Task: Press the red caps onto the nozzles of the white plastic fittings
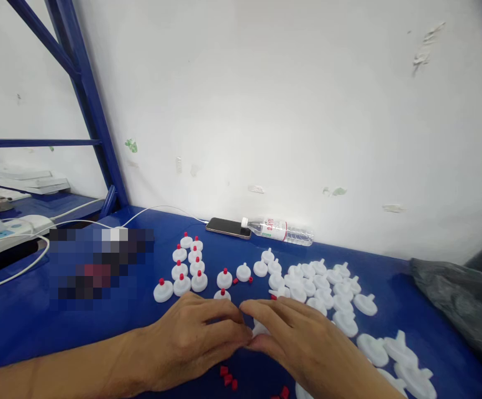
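My left hand [201, 330] and my right hand [297, 335] meet at the front middle of the table. Between their bent fingers shows part of a white plastic spout cap [260, 328], gripped from both sides; the fingers hide most of it. Whether a red tip is on it, I cannot tell. Small red tip caps [227, 379] lie below the left fingers, and more red tips [285, 392] lie below my right hand. Beyond the left hand stand several white spout caps with red tips [181, 284]. Bare white spout caps [324, 296] are heaped beyond and right of my right hand.
A phone [228, 227] on a white cable and a clear water bottle [288, 231] lie along the wall. At left are a blurred-out patch [100, 266], a power strip [16, 228] and a blue metal frame [93, 105]. A dark plastic bag [461, 299] lies at right.
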